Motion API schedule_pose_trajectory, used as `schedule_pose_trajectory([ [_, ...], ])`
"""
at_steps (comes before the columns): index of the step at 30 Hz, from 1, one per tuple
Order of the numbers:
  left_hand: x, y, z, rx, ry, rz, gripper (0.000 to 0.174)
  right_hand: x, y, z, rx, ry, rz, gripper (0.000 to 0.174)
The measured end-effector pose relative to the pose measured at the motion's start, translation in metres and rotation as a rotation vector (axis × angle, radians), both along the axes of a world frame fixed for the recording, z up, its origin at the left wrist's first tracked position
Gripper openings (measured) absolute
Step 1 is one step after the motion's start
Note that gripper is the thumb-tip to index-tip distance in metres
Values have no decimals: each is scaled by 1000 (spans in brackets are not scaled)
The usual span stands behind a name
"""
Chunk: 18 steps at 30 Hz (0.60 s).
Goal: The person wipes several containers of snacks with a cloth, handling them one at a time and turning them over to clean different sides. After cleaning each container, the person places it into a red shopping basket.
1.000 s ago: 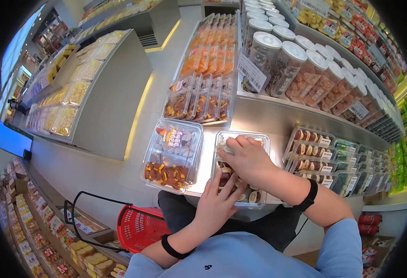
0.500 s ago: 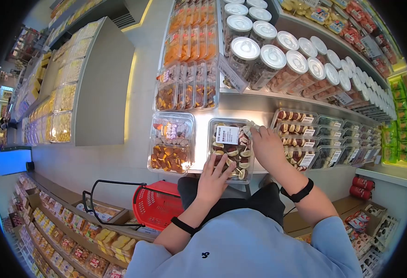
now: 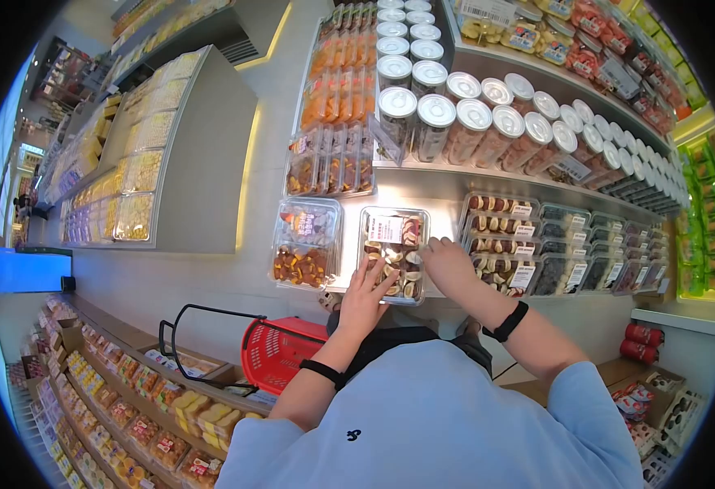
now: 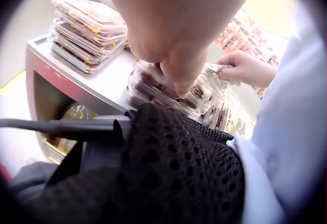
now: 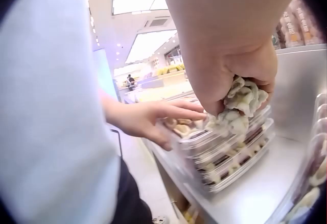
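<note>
A clear plastic box [image 3: 391, 230] with a white label lies on the metal shelf, filled with dark red and cream pieces that look like stuffed dates. It tops a stack of similar boxes [image 5: 232, 165], seen in the right wrist view. My left hand [image 3: 360, 303] rests on the near left part of its lid with fingers spread straight. At the box's right side, my right hand [image 3: 448, 267] grips a crumpled whitish cloth [image 5: 245, 101], which bunches out below the fingers against the stack's edge. In the left wrist view the same cloth [image 4: 214, 73] shows between fingers and thumb.
Boxes of dried fruit [image 3: 304, 244] are stacked at left on the shelf [image 3: 443, 220]. Rows of packed boxes [image 3: 500, 244] stand close at right. Behind are white-lidded jars [image 3: 471, 122] and a tilted price card [image 3: 386, 143]. A red basket [image 3: 280, 350] sits lower left.
My right hand moved from on top of the lid, first to its upper right corner, then down along the right side with the cloth. My left hand stays on the lid. The head view shifted.
</note>
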<state>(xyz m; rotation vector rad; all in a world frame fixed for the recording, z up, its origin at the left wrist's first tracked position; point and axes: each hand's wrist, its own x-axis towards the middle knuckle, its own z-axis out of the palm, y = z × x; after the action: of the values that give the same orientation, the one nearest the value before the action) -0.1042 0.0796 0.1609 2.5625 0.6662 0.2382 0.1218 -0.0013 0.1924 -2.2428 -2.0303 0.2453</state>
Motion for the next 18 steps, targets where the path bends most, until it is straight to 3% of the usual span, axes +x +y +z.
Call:
schedule_pose_trajectory([
  [4,0,0,0,-1,25,-18,82,22,51,-14,73,-112,-95,15],
  [8,-1,1,-2,11,54,-43,83,-16,91,-27,107,-95,-81,16],
  [11,-2,6,1,11,53,-52,82,-32,116,-36,209,17,46,18],
  [15,-4,9,-1,2,62,-60,82,-24,102,-23,140,73,373,26],
  [18,-3,7,1,0,73,-52,81,-23,82,-14,-20,144,506,31],
])
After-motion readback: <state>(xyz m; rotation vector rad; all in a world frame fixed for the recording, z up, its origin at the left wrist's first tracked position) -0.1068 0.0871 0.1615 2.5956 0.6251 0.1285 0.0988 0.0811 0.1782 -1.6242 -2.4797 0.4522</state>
